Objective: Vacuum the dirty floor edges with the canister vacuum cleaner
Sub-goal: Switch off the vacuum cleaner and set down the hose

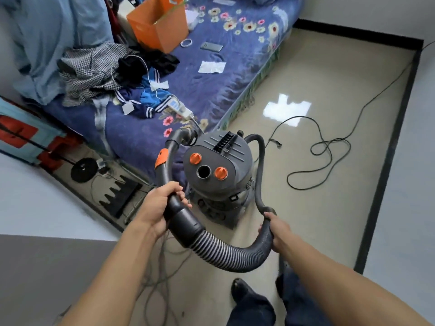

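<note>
The person is standing over the canister vacuum cleaner, which is sitting on the beige floor just beside the corner of the bed. The left hand is gripping the curved black handle tube, fingers wrapped tight around it just above the cuff. The right hand is clasping the ribbed hose farther along, fingers curled around it, and the hose is sagging in a loop between both hands. A black power cord is lying in loose coils on the floor near the black skirting. An orange box is resting on the bed beside a heap of clothes.
</note>
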The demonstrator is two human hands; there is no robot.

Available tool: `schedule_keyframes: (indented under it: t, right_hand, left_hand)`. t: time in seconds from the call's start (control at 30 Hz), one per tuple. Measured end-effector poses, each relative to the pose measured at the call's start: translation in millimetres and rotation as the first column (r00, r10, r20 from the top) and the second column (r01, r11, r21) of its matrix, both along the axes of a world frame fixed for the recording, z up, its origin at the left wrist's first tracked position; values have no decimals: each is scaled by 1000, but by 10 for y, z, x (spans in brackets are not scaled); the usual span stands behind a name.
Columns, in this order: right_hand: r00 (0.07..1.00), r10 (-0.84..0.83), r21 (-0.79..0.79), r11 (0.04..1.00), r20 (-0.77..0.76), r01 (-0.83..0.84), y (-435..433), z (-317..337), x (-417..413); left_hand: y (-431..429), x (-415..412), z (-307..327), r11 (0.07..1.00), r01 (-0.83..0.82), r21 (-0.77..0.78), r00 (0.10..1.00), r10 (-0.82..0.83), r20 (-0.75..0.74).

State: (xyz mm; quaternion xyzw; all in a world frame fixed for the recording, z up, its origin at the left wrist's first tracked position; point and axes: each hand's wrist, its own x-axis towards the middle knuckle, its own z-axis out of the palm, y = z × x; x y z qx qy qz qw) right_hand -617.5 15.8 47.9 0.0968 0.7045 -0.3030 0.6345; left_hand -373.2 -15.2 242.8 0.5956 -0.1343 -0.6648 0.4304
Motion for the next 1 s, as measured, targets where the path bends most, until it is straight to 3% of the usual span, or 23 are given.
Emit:
schedule_keyframes:
  t: [0.17, 0.3, 0.43, 0.53, 0.57, 0.6, 0.63, 0.67, 0.7, 0.77, 0.87, 1.0]
  right_hand:
    - [951, -271, -76, 962, -150, 263, 52, 380, -87]
    - [945, -273, -59, 962, -178, 267, 350, 685, 165]
    - [988, -140, -17, 990, -67, 139, 635, 789, 515]
    - [972, 233, -100, 968, 19, -230, 684, 785, 418]
    - [914, 400, -154, 901, -60, -405, 634, 763, 300]
    - [793, 561, -168, 781, -237, -602, 533, 750, 159]
    - [587, 663, -96, 621, -464, -778, 393, 749, 13]
    - [369, 663, 5, 490, -652, -872, 220, 805, -117]
    - [225, 603, 58, 412, -766, -909, 37, 927, -198]
    - [78, 466, 62, 277, -881, -959, -332, 1221, -219]
    - [-141, 333, 157, 23, -932, -987, -788, 1513, 22]
    - [-320, 302, 246, -258, -898, -934, -1065, 1526, 377]
  left_hand:
    - [91, -195, -27, 998, 4, -68, 999, 0, 49]
    - [351, -371, -82, 991, -40, -128, 994, 53, 96]
    - [523, -396, -100, 996, -71, -59, 978, 81, 194]
    - [488, -180, 54, 996, -64, -60, 970, 77, 233]
    - [482, -82, 117, 997, -45, -63, 971, 59, 232]
    - [484, 9, 166, 998, -16, -60, 972, 30, 235]
    - [495, 92, 214, 998, 23, -51, 969, -9, 248]
    - [515, 165, 254, 997, 67, -40, 963, -54, 265]
    - [537, 229, 279, 994, 109, -27, 956, -97, 276]
    - [570, 317, 316, 983, 182, -5, 948, -174, 265]
    - [607, 373, 379, 954, 300, 15, 932, -297, 208]
    - [560, 367, 478, 884, 468, -2, 867, -458, 197]
